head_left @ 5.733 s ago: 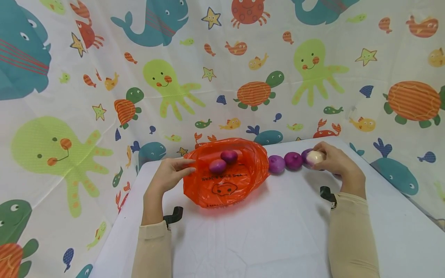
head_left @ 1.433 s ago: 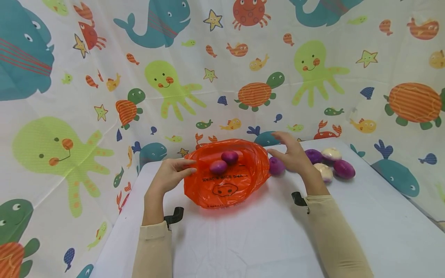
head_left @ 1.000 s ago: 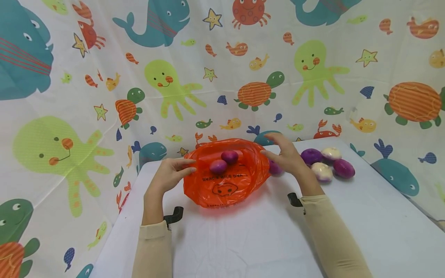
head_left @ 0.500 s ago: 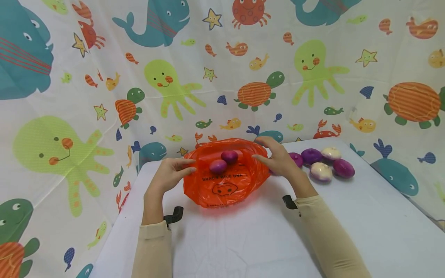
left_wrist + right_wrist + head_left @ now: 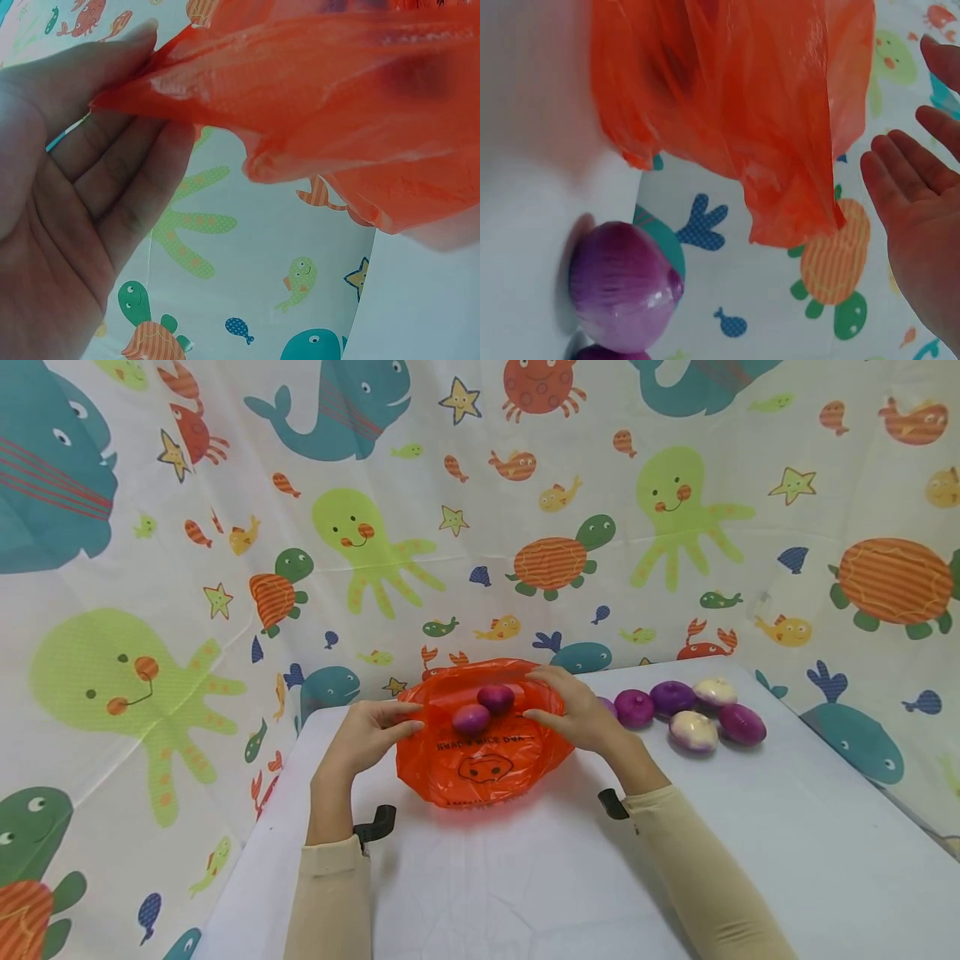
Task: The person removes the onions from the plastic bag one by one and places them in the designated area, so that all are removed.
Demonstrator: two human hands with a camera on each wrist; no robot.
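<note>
Cartoon sea creatures cover the hanging cloth across the upper frame, with a white table below. Left of centre sits a gaping red plastic bag with two purple onions inside. At its left edge the left hand pinches a corner; over its right edge the right hand holds nothing, thumb and fingers spread apart. Six other onions, purple or whitish, lie right of centre, one partly hidden by that hand. Managing the bag's mouth seems the step; doing it well likely means light, even tension at the left corner and a gentle touch opposite, since thin plastic could tear or collapse. Black print appears to read "HAVE A NICE DAY", distorted by creases, above a rounded face; the lowest line is illegible
</note>
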